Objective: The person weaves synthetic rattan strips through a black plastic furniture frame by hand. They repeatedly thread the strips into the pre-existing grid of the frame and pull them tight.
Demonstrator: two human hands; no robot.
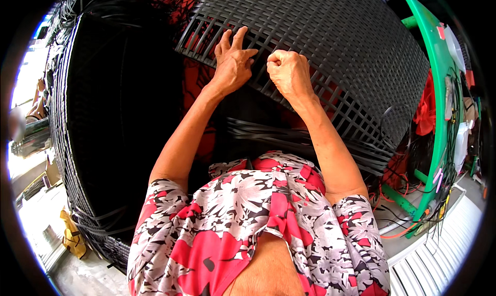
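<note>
A black woven wicker panel [336, 32] of flat plastic strips slants across the upper middle. Its near edge is an open lattice, with red showing through the gaps. Over this edge, my left hand [232, 63] lies against the lattice with its fingers spread. Just to its right, my right hand [291, 74] is closed in a pinch at the same edge. Whatever its fingertips hold is hidden against the black weave. Beneath my right forearm runs a bundle of loose black strips [263, 134].
A tall dark piece with a woven side [61, 115] stands at the left. On the right are a green frame [436, 120], a red cloth [425, 110], hanging cords and a white slatted surface [439, 244]. A yellow bag [74, 235] sits low at the left.
</note>
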